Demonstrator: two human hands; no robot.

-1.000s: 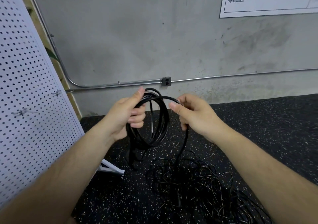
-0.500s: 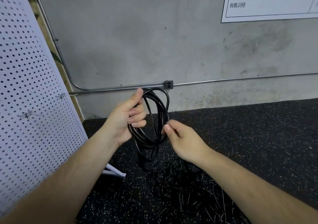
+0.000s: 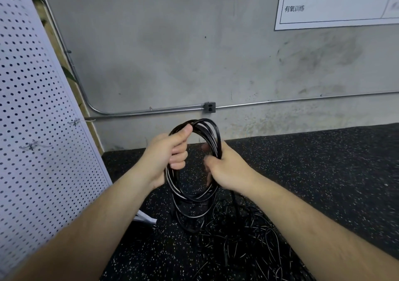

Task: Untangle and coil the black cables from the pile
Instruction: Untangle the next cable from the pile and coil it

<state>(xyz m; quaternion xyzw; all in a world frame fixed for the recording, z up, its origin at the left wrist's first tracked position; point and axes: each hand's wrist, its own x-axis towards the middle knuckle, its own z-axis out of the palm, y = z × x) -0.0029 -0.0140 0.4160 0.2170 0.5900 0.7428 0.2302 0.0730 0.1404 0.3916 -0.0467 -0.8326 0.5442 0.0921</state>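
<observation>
A coil of black cable (image 3: 212, 130) stands upright between my hands, several loops thick. My left hand (image 3: 166, 157) grips its left side, thumb pressed over the top strands. My right hand (image 3: 226, 168) is curled round the coil's right side, fingers wrapped through the loops and blurred. The coil's lower loops (image 3: 192, 207) hang down toward the floor. Below and to the right lies the tangled pile of thin black cables (image 3: 248, 244) on the speckled black floor mat, with a strand running up from it to the coil.
A white perforated panel (image 3: 36, 129) leans at the left, its white foot (image 3: 144, 216) on the mat. A grey concrete wall with a metal conduit and outlet box (image 3: 209, 107) stands behind. A white chart (image 3: 336, 2) hangs at upper right.
My right hand rose from the coil's lower right and now wraps round its right side. The coil looks thicker and hangs lower. The view tilted slightly down.
</observation>
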